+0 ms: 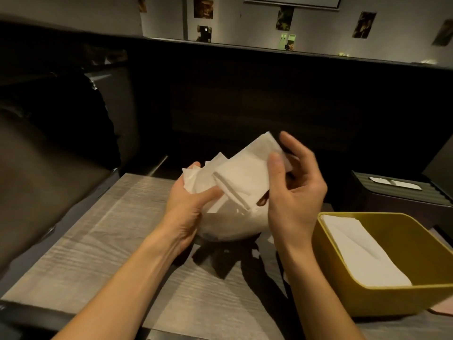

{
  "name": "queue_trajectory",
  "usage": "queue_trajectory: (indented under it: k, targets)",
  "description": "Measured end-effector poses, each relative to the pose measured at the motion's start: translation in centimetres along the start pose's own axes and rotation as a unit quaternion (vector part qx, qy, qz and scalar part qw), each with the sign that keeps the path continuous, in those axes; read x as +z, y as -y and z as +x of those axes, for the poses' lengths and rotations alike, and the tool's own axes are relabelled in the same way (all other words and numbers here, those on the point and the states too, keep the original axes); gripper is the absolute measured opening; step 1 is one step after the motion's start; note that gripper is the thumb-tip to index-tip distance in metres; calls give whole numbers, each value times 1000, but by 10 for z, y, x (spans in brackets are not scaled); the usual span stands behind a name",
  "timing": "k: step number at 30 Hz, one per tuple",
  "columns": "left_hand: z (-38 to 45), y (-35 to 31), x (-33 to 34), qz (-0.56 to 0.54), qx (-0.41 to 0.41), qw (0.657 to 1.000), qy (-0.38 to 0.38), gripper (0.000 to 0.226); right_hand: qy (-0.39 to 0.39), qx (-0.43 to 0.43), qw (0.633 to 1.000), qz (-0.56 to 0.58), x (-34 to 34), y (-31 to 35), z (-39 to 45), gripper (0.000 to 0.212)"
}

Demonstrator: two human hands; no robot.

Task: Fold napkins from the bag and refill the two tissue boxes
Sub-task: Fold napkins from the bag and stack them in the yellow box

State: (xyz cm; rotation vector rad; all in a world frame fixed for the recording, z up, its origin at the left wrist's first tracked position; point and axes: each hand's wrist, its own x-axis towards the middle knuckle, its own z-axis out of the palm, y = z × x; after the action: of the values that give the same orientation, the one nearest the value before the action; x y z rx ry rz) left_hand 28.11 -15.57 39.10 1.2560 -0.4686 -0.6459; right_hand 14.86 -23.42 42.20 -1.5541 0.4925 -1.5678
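Note:
My left hand (pixel 188 204) grips a bunch of white napkins (pixel 203 177) above the table. My right hand (pixel 294 192) pinches one folded white napkin (pixel 247 173) between thumb and fingers, lifted beside the bunch. Under both hands sits a translucent plastic bag (pixel 230 227) with more napkins inside. A yellow tissue box (pixel 382 300) stands open at the right, with folded white napkins (pixel 362 253) stacked in it. A dark ribbed tissue box (pixel 402 192) stands behind it, a white napkin showing in its top slot.
The grey wood-grain table (pixel 103 241) stretches left and toward me. A dark padded bench (pixel 49 168) lies along its left edge, and a dark partition (pixel 245 94) rises behind. Something pink (pixel 441 307) peeks out at the right edge.

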Motion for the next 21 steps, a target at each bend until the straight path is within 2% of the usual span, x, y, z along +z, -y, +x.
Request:
queue_trajectory:
  k: [1, 4, 6, 8, 11, 13, 21]
  targets:
    - [0, 0, 3, 16, 5, 1000, -10, 92, 19, 24, 1000, 2, 4, -1, -2, 32]
    - [-4, 0, 6, 9, 0, 1000, 8, 47, 55, 55, 995, -59, 17, -10, -8, 34]
    - [-6, 3, 7, -21, -9, 998, 60, 35, 63, 59, 990, -111, 23, -16, -8, 37]
    - [-7, 4, 8, -53, -25, 995, 77, 27, 72, 49, 981, -174, 24, -21, -7, 39]
    - [-1, 7, 0, -114, -83, 987, 73, 34, 100, 23, 951, -292, 21, -27, -5, 46]
    - [3, 8, -4, -129, -105, 983, 82, 41, 138, 31, 935, -325, 17, -30, -3, 50]
    - [-2, 8, 0, -88, -70, 991, 68, 33, 172, 107, 934, -295, 8, -39, 7, 55]
